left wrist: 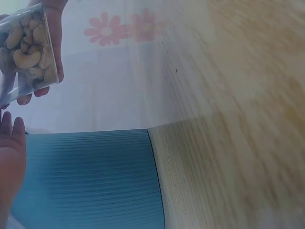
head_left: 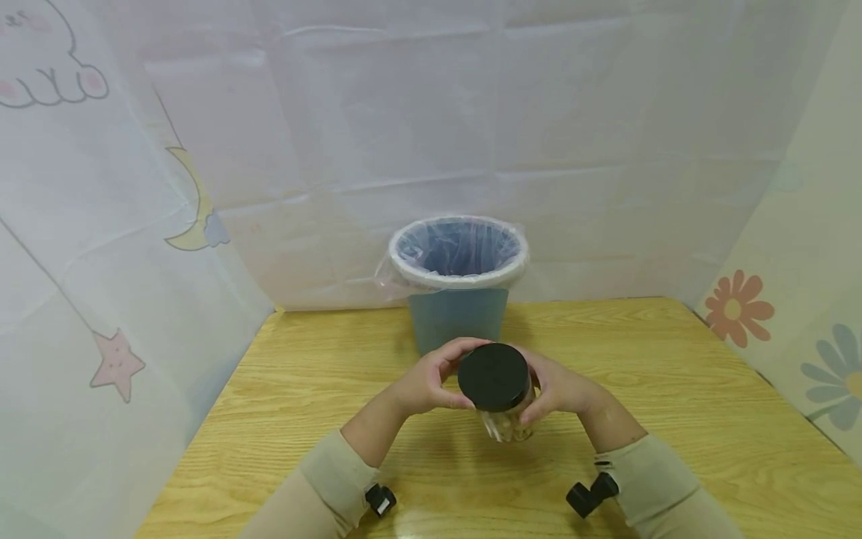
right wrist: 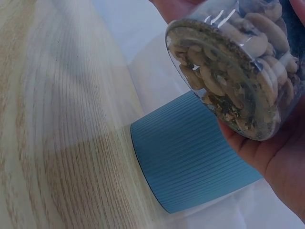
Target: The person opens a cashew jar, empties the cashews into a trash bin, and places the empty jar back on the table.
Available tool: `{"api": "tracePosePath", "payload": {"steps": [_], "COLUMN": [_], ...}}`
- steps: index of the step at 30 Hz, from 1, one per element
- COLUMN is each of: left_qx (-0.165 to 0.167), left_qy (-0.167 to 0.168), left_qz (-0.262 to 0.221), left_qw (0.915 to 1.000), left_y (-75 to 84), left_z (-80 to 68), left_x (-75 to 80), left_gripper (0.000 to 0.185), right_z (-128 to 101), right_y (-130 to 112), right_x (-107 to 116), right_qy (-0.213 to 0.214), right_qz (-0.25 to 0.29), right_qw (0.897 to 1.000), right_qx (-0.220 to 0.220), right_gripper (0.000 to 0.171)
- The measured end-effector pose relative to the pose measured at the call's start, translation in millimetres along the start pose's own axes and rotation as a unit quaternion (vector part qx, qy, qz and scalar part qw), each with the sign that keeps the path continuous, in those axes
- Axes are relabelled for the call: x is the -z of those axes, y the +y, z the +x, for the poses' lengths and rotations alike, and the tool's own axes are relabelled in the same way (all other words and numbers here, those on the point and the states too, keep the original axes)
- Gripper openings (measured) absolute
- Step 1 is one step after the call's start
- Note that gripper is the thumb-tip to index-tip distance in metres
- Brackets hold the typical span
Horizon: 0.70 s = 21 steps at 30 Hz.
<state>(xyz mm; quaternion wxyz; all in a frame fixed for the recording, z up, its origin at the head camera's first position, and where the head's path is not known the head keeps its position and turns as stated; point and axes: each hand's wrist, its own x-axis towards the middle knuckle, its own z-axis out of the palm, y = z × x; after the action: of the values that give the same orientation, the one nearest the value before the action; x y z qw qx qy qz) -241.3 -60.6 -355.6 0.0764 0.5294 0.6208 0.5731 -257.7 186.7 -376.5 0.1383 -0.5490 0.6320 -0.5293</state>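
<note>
Clear jar (head_left: 501, 404) between both hands' fingers (head_left: 450, 350)

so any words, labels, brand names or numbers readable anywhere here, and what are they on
None can be read.
The jar of cashews shows no label in any view; its black lid is plain.
The blue bin carries no print.
The curtains bear only drawings: a moon, a star and flowers, no words.
</note>
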Motion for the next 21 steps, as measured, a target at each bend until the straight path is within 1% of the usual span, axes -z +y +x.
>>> {"api": "tracePosePath", "payload": {"steps": [5,8,14,21], "left_qx": [0.003,0.006,0.016,0.032], "left_qy": [0.008,0.017,0.052,0.086], "left_qz": [0.013,0.013,0.011,0.014], "left_qw": [0.9999,0.9997,0.9985,0.9957], "left_y": [0.7,0.2,-2.0,-6.5], "left_z": [-0.1,-0.1,-0.6,-1.8], "left_x": [-0.7,-1.4,-4.6,-9.3], "left_gripper": [0.084,0.083,0.082,0.079], "right_z": [-0.8,-1.5,-1.8,-2.0], "right_y": [1.3,1.8,1.2,2.5], "right_x": [0.7,0.3,-0.6,-0.6], "right_qy": [0.011,0.024,0.057,0.085], "right_qz": [-0.003,-0.008,-0.026,-0.050], "right_qw": [1.000,1.000,0.997,0.993], "right_qx": [-0.005,-0.017,-0.043,-0.061], "right_gripper": [0.090,0.089,0.088,0.085]}}
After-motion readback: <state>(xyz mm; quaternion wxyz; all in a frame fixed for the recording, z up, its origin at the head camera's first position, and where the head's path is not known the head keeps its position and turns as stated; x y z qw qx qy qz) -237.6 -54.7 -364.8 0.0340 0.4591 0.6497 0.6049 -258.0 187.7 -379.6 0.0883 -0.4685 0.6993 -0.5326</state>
